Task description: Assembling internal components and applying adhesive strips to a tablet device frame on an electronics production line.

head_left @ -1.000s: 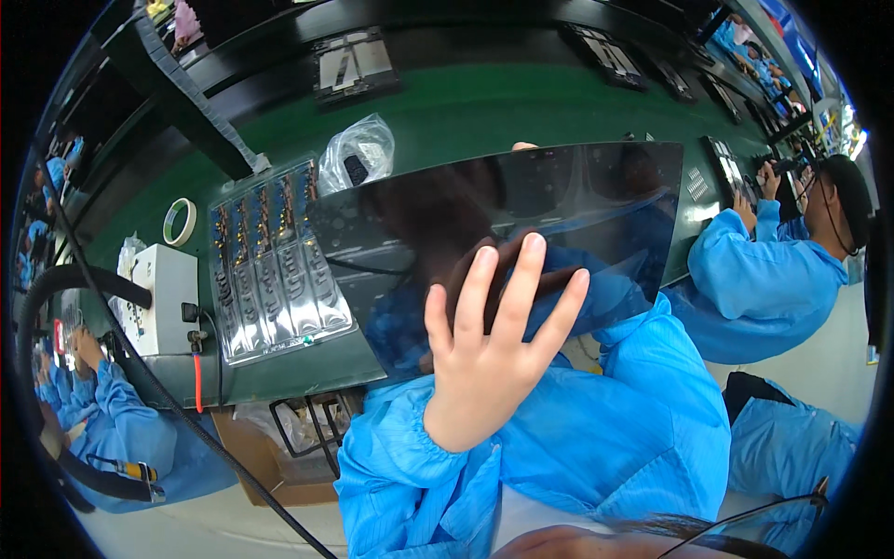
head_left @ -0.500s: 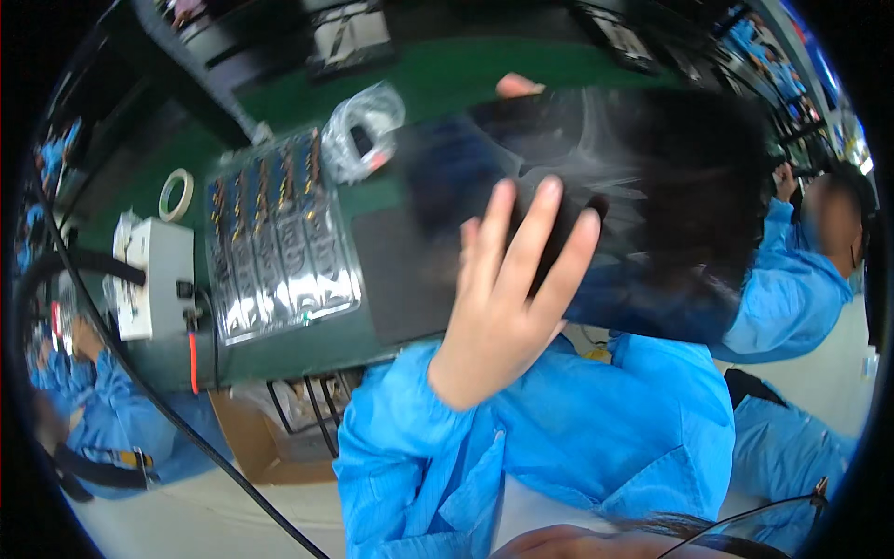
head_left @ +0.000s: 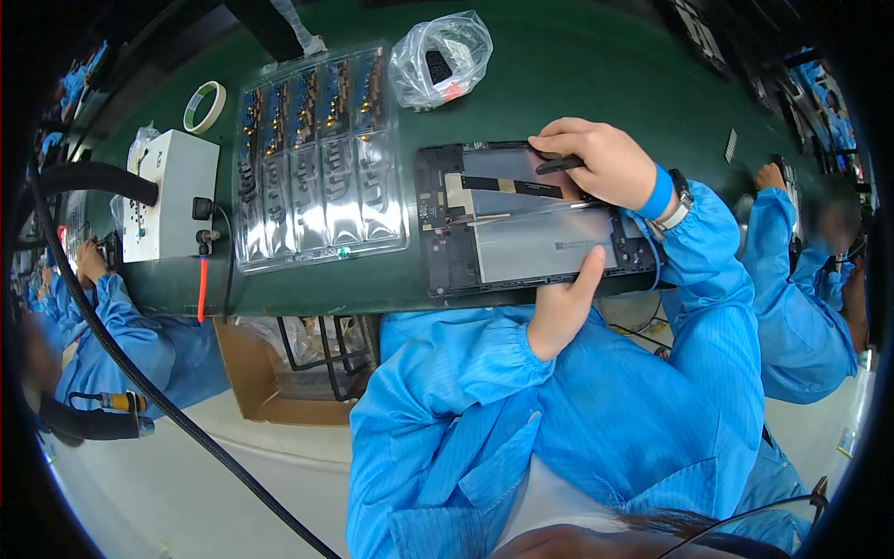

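An opened tablet (head_left: 540, 252) lies at the table's near edge with its inner side up, showing silvery panels, a black ribbon strip (head_left: 510, 186) and thin wires. Its near edge is gripped by my left hand (head_left: 563, 307), the thumb on top and the fingers hidden beneath. Over the tablet's far right part, my right hand (head_left: 605, 163) is closed around a dark slender tool (head_left: 557, 165) whose exact kind I cannot make out. A blue band (head_left: 661, 191) and a watch circle my right wrist.
Left of the tablet is a clear tray (head_left: 321, 168) of small electronic parts. Beyond it sit a plastic bag (head_left: 442, 61) and a tape roll (head_left: 204, 106). A white box (head_left: 172, 196) with cables stands at left, above a cardboard box (head_left: 251, 373). Co-workers sit on both sides.
The tablet has turned over from its glossy dark face to its inner side and come down onto the table. My left hand has moved from that face to the near edge; my right hand now shows.
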### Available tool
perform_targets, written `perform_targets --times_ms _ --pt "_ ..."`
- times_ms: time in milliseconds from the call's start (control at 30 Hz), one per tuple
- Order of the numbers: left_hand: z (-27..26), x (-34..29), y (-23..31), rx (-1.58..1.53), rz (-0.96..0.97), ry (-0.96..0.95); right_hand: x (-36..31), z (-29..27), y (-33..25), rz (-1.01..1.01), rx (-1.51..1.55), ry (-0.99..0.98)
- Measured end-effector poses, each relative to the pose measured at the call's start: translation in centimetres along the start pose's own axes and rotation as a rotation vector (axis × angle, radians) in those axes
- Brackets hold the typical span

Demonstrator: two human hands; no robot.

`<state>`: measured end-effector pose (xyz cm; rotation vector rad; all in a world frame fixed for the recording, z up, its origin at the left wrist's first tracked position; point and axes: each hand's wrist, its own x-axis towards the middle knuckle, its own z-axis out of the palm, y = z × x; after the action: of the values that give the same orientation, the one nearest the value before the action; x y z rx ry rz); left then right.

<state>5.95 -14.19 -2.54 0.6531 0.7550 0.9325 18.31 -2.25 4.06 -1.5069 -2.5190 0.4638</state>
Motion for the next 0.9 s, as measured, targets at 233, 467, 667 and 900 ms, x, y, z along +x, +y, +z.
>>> perform_targets --times_ms 233,467,667,900 --pt "-5.6 -6.2 6.5 0.798 0.272 -0.574 -1.2 2.3 -1.0 -0.054 -0.17 0.18" --pt "-11.8 -7.1 10.1 1.49 0.465 0.157 -6.1 1.1 -2.0 -0.27 -0.36 0.235" --pt "-8.8 -3.0 9.0 1.316 0.425 -0.062 -10.6 2.9 -1.3 -0.108 -0.296 0.129" --pt "-2.6 1.6 8.6 1.156 0.612 -0.202 -9.0 1.5 6.1 0.13 -0.553 0.391"
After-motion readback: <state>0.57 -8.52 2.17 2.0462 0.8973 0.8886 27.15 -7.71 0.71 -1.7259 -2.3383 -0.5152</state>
